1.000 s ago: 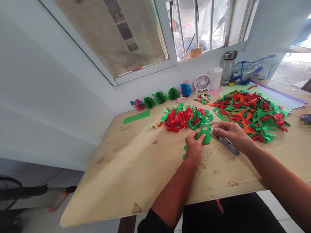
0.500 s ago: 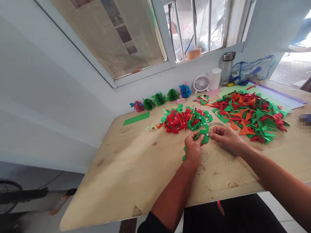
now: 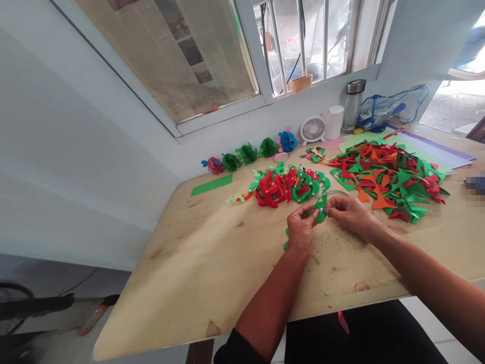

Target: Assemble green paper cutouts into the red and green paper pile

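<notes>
A curvy green paper cutout [image 3: 321,216] with small white patches is held just above the table. My left hand [image 3: 301,227] grips it from the left, thumb on top and fingers beneath. At its right edge, my right hand [image 3: 346,212] has thumb and forefinger pinched together on the paper; the exact contact is partly hidden by the fingers. Another bit of green paper [image 3: 286,240] shows beside my left wrist. Just beyond the hands lies a heap of red paper cutouts [image 3: 275,187] and green paper cutouts [image 3: 308,187] dotted with white patches.
Red, orange and green paper scraps [image 3: 390,177] are piled at the right. Along the wall stand several folded paper figures [image 3: 248,153], a small white fan [image 3: 313,130], a white cylinder [image 3: 334,123] and a glass bottle [image 3: 353,108]. A green paper strip [image 3: 212,185] lies at left.
The green cutout has turned slightly in my fingers, and more of its strip with white patches shows upward. Both hands stay in nearly the same place.
</notes>
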`<state>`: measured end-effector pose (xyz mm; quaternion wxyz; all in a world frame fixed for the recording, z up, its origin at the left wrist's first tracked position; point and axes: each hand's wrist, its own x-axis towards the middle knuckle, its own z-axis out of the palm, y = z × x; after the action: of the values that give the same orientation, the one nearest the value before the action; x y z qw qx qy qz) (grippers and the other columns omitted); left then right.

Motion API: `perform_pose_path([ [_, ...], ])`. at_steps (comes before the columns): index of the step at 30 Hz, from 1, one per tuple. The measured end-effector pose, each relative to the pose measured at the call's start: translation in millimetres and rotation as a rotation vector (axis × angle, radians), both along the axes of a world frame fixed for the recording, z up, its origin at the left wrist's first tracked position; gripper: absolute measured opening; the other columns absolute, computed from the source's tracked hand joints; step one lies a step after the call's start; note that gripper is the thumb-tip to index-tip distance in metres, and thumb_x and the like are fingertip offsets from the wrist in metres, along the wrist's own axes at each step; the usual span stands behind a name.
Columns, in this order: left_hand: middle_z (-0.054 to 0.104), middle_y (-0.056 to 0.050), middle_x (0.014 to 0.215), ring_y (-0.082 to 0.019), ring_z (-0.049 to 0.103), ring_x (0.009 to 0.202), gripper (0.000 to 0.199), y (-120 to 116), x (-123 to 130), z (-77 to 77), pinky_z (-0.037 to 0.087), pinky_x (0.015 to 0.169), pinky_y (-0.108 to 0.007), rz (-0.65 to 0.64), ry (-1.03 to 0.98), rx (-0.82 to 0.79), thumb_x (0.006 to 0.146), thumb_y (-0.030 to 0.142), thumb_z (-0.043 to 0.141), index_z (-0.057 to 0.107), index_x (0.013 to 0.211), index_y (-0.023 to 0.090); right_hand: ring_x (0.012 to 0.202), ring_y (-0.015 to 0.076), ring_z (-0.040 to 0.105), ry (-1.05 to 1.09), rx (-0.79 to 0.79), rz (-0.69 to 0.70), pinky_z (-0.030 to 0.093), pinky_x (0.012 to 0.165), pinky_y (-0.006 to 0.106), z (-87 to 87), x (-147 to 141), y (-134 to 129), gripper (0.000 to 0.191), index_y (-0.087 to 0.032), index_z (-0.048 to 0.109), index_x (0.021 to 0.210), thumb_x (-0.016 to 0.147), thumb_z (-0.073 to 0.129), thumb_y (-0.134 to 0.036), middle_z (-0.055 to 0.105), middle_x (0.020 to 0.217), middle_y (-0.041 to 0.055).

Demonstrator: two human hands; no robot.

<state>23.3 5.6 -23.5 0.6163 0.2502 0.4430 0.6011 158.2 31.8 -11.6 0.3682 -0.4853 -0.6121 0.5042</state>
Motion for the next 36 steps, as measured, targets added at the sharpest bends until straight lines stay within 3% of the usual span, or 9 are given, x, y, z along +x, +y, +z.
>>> perform_pose_path([
  [7, 0.067, -0.003, 0.074, -0.011, 0.060, 0.063, 0.028, 0.0, -0.4, 0.4, 0.050, 0.069, -0.028, 0.004, 0.001, -0.005, 0.051, 0.024, 0.079, 0.070, 0.075, 0.013, 0.045, 0.0067, 0.029, -0.036, -0.008, -0.022, 0.021, 0.041, 0.022, 1.8, -1.0, -1.9, 0.022, -0.017, 0.056, 0.062, 0.065, 0.065, -0.037, 0.038, 0.050, -0.0064],
  [14, 0.067, -0.002, 0.072, -0.013, 0.062, 0.068, 0.038, -0.4, -0.3, 1.6, 0.050, 0.071, -0.027, 0.039, 0.065, 0.007, 0.049, 0.022, 0.080, 0.069, 0.084, 0.015, 0.044, 0.0070, 0.031, -0.077, 0.022, -0.042, 0.022, 0.041, 0.022, 4.0, -1.8, -1.3, 0.024, -0.017, 0.057, 0.060, 0.064, 0.065, -0.039, 0.041, 0.049, -0.0055],
  [29, 0.066, -0.001, 0.065, -0.012, 0.060, 0.061, 0.035, -3.7, 1.2, 9.7, 0.048, 0.068, -0.026, 0.021, 0.134, 0.080, 0.052, 0.026, 0.079, 0.066, 0.082, 0.014, 0.045, 0.0076, 0.032, -0.104, 0.059, -0.078, 0.022, 0.041, 0.022, 5.4, -3.1, -3.4, 0.021, -0.018, 0.056, 0.059, 0.064, 0.063, -0.037, 0.042, 0.050, -0.0046],
  [36, 0.065, -0.001, 0.067, -0.011, 0.059, 0.061, 0.030, -5.4, 1.7, 12.3, 0.048, 0.066, -0.025, 0.070, 0.179, 0.092, 0.053, 0.024, 0.078, 0.065, 0.078, 0.015, 0.045, 0.0084, 0.034, -0.116, 0.073, -0.063, 0.026, 0.042, 0.023, 5.0, -3.6, -4.3, 0.021, -0.019, 0.057, 0.059, 0.066, 0.063, -0.037, 0.043, 0.049, -0.0044],
])
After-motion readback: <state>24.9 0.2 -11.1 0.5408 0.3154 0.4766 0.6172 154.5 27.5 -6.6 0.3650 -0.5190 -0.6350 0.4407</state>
